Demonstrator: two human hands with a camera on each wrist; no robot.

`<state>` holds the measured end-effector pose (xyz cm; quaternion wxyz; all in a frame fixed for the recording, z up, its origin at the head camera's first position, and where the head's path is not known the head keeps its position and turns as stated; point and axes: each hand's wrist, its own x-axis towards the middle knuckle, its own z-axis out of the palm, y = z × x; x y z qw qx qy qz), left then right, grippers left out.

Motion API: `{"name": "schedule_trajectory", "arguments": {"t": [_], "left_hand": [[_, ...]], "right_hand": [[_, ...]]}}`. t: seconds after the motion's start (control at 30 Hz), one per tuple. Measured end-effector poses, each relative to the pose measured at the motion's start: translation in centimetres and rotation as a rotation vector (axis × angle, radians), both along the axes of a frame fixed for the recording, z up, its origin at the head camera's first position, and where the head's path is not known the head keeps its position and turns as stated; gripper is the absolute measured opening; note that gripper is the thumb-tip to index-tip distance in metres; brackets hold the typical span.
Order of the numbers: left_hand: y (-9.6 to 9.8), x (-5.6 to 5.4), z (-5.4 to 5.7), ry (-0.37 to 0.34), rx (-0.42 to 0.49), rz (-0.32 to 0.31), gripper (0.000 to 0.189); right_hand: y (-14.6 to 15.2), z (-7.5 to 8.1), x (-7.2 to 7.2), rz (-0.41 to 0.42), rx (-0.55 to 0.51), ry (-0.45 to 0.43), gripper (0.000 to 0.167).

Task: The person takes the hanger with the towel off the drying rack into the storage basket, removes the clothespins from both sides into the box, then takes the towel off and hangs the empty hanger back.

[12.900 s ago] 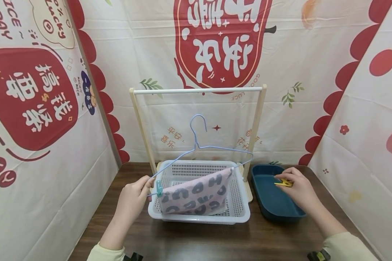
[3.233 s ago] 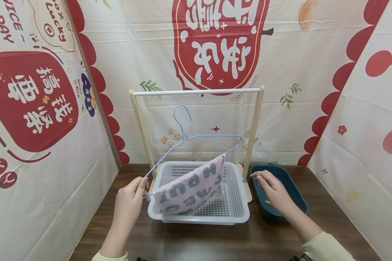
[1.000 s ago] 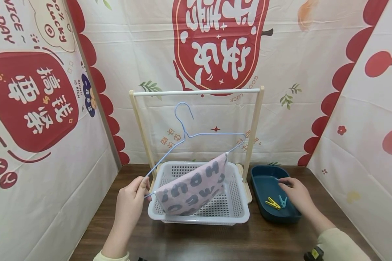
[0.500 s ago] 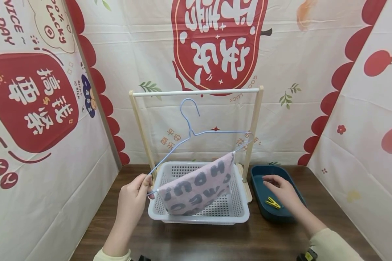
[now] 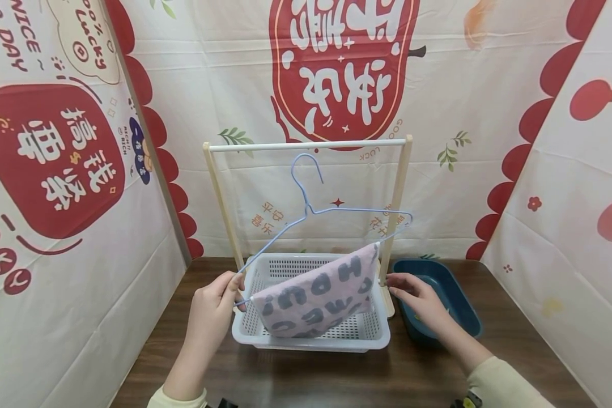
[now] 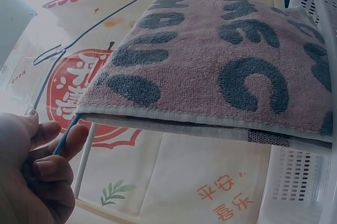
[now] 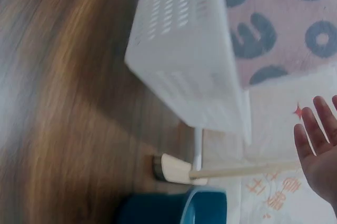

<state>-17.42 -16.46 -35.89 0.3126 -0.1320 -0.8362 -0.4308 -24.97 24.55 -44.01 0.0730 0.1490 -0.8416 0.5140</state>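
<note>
My left hand (image 5: 215, 297) grips the left end of a blue wire clothes hanger (image 5: 306, 211). A pink towel (image 5: 318, 297) with grey letters hangs folded over the hanger's bottom bar, and no clip shows on it. The towel slants up to the right over a white perforated basket (image 5: 311, 343). My right hand (image 5: 419, 294) is between the towel's right edge and the dark blue tray (image 5: 451, 292). In the right wrist view its fingers (image 7: 315, 129) are extended, and nothing shows in them. That hand largely hides the inside of the tray.
A small wooden rack with a white rail (image 5: 308, 145) stands behind the basket, its right post (image 5: 399, 192) near my right hand. Everything stands on a dark wooden table (image 5: 306, 379). Printed cloth (image 5: 454, 85) closes off the back and sides.
A teal clip on the towel's left end and a yellow one in my right hand are gone; yellow and teal clothespins later lay in the tray. My right hand has moved left, and the hanger shifted right.
</note>
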Motion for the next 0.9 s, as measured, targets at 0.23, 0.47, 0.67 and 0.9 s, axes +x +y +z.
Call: {"name": "schedule_trajectory", "arguments": {"t": [0.23,0.47,0.67,0.9], "left_hand": [[0.3,0.1,-0.1,-0.014,0.001,-0.013,0.021],[0.5,0.0,-0.4,-0.01,-0.002,-0.035,0.021],[0.5,0.0,-0.5,-0.019,-0.001,-0.032,0.022],[0.6,0.1,-0.6,-0.001,-0.001,-0.037,0.022]], "right_hand": [[-1.3,0.7,0.1,0.086,-0.147,0.024,0.034],[-2.3,1.3,0.8,0.089,-0.203,0.013,0.033],[-3.1,2.3,1.3,0.074,-0.243,-0.035,0.035],[-4.1,2.8,1.6,0.075,-0.256,-0.075,0.035]]}}
